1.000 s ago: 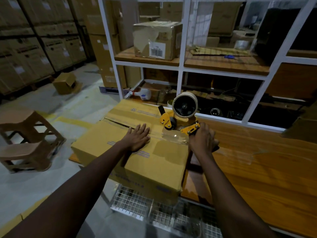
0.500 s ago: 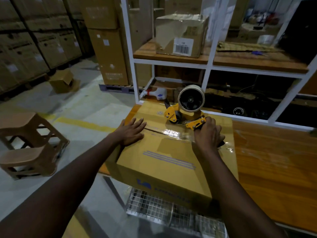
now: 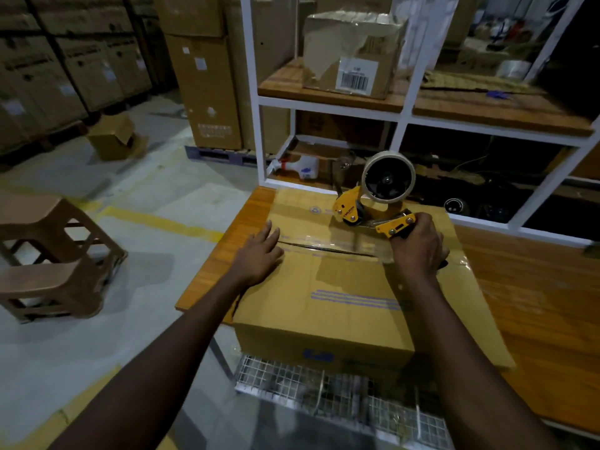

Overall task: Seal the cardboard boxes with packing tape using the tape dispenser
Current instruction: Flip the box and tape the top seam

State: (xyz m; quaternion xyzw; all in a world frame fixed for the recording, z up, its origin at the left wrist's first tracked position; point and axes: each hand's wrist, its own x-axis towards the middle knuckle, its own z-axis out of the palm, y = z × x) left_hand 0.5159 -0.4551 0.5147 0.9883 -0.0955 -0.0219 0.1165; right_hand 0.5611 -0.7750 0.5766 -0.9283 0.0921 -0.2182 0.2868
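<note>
A closed brown cardboard box point(image 3: 341, 297) lies on the wooden table point(image 3: 535, 303), its top seam running left to right. My left hand point(image 3: 258, 256) rests flat on the box's left side, fingers straight, at the seam's left end. My right hand point(image 3: 417, 246) grips the handle of a yellow tape dispenser point(image 3: 363, 209) that carries a roll of tape point(image 3: 388, 177). The dispenser sits on the box top just behind the seam. A shiny strip of clear tape point(image 3: 328, 245) covers the seam between my hands.
A white shelf frame point(image 3: 402, 115) stands right behind the table, holding a torn box point(image 3: 354, 53) with a barcode. Brown stools point(image 3: 55, 258) stand on the floor at left. A wire mesh shelf point(image 3: 324, 384) hangs below the table's front. Stacked cartons point(image 3: 201, 86) fill the background.
The box has turned so its seam runs across in front of me. My left hand stays flat on its left side and my right hand keeps hold of the dispenser.
</note>
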